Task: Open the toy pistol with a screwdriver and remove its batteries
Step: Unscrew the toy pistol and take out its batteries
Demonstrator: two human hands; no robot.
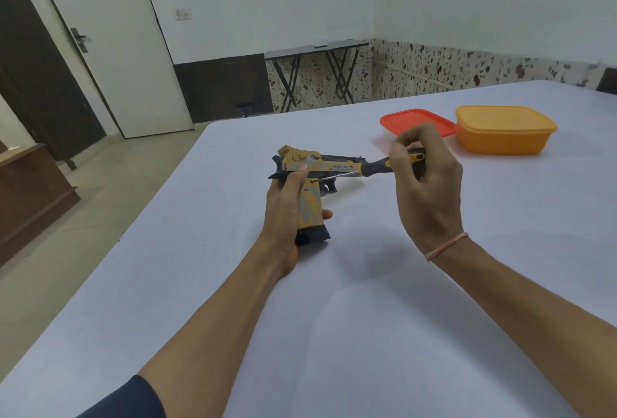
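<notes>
While the left hand [287, 210] wraps the grip of the yellow-and-grey plastic toy pistol [310, 184] above the white table [367, 317], the right hand [424, 177] pinches a black-and-yellow-handled screwdriver [370, 169], tip on its side; beyond lie a red lid [417, 122] and an orange plastic box [504, 129].

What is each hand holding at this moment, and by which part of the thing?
The left hand grips the toy pistol by its grip. The right hand holds the screwdriver by its handle, with the tip against the pistol's side.

Head-worn view, downward over table [334, 334]
</notes>
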